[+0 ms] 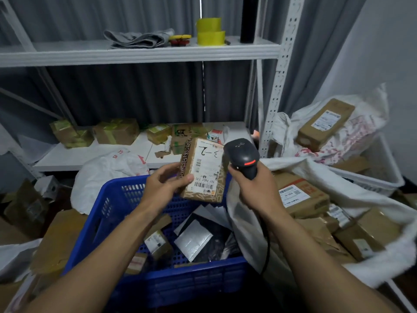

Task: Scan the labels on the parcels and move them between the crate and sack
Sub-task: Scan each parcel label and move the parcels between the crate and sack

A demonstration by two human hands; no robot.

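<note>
Scan in progress: above the blue crate, my left hand grips a small brown parcel by its lower left corner. My thumb is pressed on the front, and the white label, with "3-2" handwritten across it, is turned up toward me. My right hand is wrapped round the handle of a black scanner, whose head sits just beside the parcel's right edge. I cannot tell whether the two touch, and no beam shows on the paper.

The parcel hangs over the crate's far rim, apart from the small cartons, silvery mailer and dark bags lying inside. To my right the white sack lies open, with brown labelled boxes piled in it. More cartons sit on the lower shelf behind.

I judge this to be the scanning step for this one parcel, with the transfer not yet made. The next move calls for squaring the scanner's window onto the barcodes, which are printed low on the label close to my thumb, so the thumb must stay off them. Once it reads, the parcel probably goes right into the sack, though the direction is my guess. The scanner's cord trails down between crate and sack and could catch as I swing across.
</note>
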